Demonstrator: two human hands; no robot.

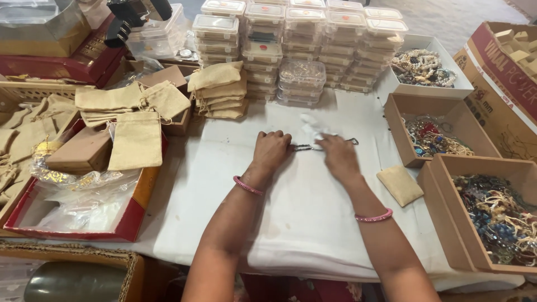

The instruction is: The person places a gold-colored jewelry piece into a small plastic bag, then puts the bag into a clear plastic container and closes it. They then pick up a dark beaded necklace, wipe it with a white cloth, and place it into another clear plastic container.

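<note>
From the head camera we see our left hand and right hand pinching the 2 ends of a dark beaded bracelet, stretched on the white cloth over the tabletop. At 12 o'clock stand stacks of clear plastic boxes. At 10 o'clock lie tan drawstring pouches; 1 flat pouch rests at 3 o'clock, beside 3 brown cardboard trays of beads.

A thin dark beaded chain bracelet lies stretched straight across the white cloth, its ends under fingers, a crumpled white tissue just behind it.
</note>
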